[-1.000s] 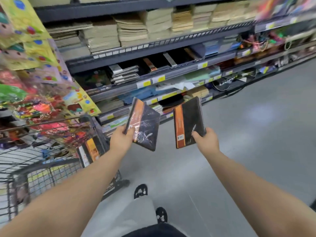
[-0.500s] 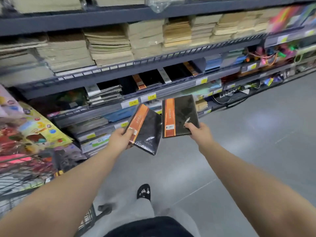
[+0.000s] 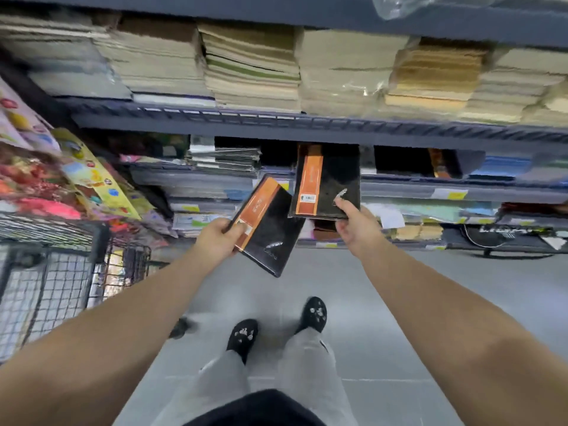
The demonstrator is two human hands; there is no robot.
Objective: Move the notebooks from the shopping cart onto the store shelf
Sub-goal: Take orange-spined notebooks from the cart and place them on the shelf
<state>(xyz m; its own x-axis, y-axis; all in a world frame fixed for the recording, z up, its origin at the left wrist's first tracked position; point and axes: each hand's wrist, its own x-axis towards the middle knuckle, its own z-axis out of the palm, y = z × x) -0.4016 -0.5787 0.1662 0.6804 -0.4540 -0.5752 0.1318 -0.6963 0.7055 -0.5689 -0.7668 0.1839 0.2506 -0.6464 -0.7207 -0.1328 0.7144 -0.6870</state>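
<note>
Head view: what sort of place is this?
Probably a store's stationery aisle: metal shelves stacked with paper pads, yellow price tags on the shelf edges, and a wire shopping cart at left.

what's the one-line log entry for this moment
left hand: grips left notebook | right hand: grips right notebook in front of shelf | cart: at left

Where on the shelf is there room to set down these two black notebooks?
Likeliest free: the dark slot on the middle shelf, between the raised notebook in the right hand and an orange-spined notebook; too dark to be sure. The upper shelf is packed with paper stacks.
</note>
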